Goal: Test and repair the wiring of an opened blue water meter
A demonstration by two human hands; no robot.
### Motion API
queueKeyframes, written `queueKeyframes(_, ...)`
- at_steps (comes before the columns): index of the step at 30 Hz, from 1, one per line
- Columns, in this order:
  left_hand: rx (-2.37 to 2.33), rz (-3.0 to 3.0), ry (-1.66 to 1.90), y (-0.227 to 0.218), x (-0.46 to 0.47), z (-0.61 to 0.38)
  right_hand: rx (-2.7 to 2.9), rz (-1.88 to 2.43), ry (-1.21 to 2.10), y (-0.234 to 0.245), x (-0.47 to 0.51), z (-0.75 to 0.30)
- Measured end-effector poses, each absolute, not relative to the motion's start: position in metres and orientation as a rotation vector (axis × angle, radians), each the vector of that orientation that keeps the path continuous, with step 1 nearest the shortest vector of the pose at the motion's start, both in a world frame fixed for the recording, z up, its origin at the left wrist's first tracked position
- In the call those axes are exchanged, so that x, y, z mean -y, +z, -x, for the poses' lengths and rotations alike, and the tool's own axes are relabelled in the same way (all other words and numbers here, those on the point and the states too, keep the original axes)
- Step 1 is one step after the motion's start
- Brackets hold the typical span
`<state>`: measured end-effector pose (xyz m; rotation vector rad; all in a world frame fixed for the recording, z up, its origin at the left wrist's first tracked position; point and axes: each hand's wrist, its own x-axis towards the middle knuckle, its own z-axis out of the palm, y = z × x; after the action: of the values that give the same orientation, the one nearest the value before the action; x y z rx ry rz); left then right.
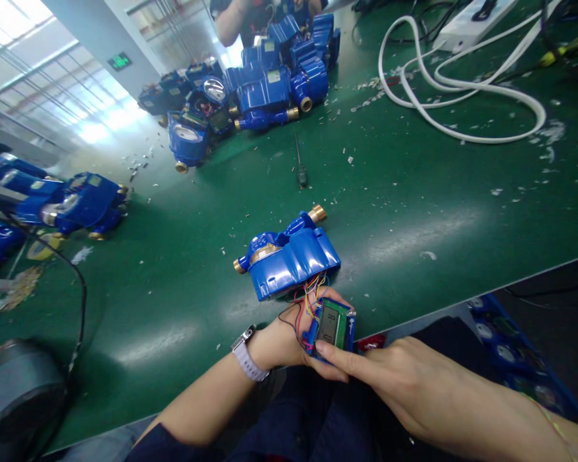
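Observation:
My left hand (289,340), with a watch (245,353) on its wrist, is wrapped round a small circuit board with an LCD display (331,324). My right hand (390,372) has its index finger stretched out, the tip touching the lower left of the display; the other fingers are curled. Thin coloured wires (311,295) run from the board to a blue water meter (293,260) lying on its side just beyond, its brass threaded ends showing. Past the meter a screwdriver (301,170) lies on the table.
Many blue water meters (264,90) stand at the back, and more (77,202) at the left. A white cable (462,131) loops from a power strip (472,25) at the back right. Scraps litter the green table (390,192). Another person (236,19) is across the table.

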<state>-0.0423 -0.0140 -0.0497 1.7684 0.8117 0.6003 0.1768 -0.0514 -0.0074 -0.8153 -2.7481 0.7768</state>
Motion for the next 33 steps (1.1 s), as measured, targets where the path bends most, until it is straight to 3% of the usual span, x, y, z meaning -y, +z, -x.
queueKeyframes(6, -0.809, -1.704, 0.645, -0.053, 0.013, 0.043, 2.413, 0.924, 1.290, -0.005, 0.052, -0.172)
queueKeyframes(9, -0.788, -1.682, 0.664, -0.054, 0.013, 0.043, 2.327, 0.913, 1.379, -0.003, 0.053, -0.171)
queueKeyframes(19, -0.812, -1.737, 0.560, -0.043, 0.012, 0.043, 2.819, 0.844, 0.504, -0.008, 0.055, -0.182)
queueKeyframes(33, -0.832, -1.699, 0.566, -0.041, 0.012, 0.042, 2.817, 0.848, 0.226, 0.011, 0.054, -0.179)
